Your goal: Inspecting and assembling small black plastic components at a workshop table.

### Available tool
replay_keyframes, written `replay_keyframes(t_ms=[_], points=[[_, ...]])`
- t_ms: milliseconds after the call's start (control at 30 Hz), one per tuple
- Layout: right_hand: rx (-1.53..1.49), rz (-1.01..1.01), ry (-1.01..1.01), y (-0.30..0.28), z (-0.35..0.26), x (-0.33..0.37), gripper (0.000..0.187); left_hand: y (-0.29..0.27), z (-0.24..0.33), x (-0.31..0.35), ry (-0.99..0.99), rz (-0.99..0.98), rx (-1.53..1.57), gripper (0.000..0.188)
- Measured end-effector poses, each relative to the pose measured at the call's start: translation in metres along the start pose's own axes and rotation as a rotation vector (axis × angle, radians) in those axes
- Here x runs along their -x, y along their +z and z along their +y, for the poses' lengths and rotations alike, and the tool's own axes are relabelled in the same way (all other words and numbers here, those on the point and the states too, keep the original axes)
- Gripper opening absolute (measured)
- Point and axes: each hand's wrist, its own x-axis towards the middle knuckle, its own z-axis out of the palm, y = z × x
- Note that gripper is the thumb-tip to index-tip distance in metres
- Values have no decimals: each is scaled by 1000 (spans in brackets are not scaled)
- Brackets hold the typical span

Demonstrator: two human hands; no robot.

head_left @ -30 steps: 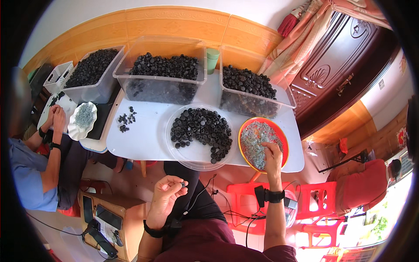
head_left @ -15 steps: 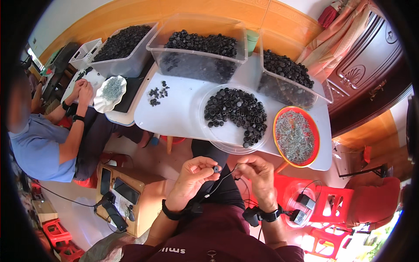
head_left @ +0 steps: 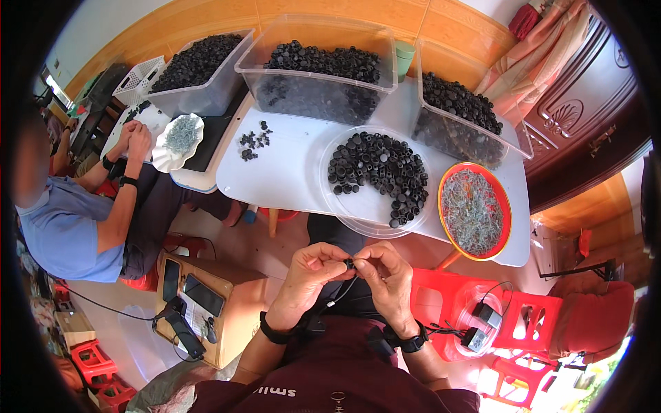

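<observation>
My left hand (head_left: 308, 281) pinches a small round black cap (head_left: 350, 263) between thumb and fingertips, above my lap. My right hand (head_left: 391, 283) meets it from the other side, its thumb and forefinger closed against the cap. Whether a smaller piece is between the right fingertips is hidden. A thin cable hangs just below the hands. Beyond them, a clear round tray (head_left: 351, 205) on the table bears a heap of similar black caps (head_left: 385, 165). Right of it, a red bowl with a yellow rim (head_left: 507, 219) holds many thin silvery pieces (head_left: 471, 212).
Clear bins (head_left: 317, 89) of black parts line the back of the white table (head_left: 275, 175). Several loose black pieces (head_left: 253, 141) lie at its left. A co-worker in a blue shirt (head_left: 76, 227) sits left, near a cardboard box (head_left: 241, 303) with phones. Red stools (head_left: 527, 320) stand right.
My right hand has moved left and in, so its fingertips now meet the black cap in my left hand. The view has shifted slightly.
</observation>
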Motion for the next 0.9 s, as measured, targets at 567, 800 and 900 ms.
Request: replay_keyframes(t_ms=[567, 800, 900], points=[[484, 102, -218, 3, -7, -2, 32, -4, 9, -11, -12, 58, 4, 13], [99, -603, 229, 2, 19, 15, 87, -2, 38, -51, 167, 15, 256, 15], [78, -703, 218, 14, 29, 16, 81, 5, 44, -55, 208, 66, 299, 17]])
